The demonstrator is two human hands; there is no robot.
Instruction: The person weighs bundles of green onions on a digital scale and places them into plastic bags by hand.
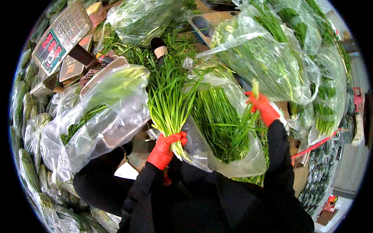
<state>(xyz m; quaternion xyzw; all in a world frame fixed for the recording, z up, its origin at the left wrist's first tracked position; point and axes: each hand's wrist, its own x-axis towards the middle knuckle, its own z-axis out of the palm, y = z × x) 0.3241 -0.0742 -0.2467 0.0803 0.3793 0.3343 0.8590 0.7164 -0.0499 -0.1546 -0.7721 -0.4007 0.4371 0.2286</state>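
My left hand, in a red rubber glove, is closed round the pale stem ends of a thick bunch of garlic chives. The green leaves fan away from me. To the right, my red-gloved right hand pinches a few chives, their pale ends sticking up above the fingers and the leaves hanging below. Between and below the hands lies an opened clear plastic bag filled with loose chives.
A large bag of chives rests beyond my right hand; another plastic bag lies at left. A weighing scale with a lit red display stands at the far left. Chive scraps cover the floor ahead. Packed bags line the right side.
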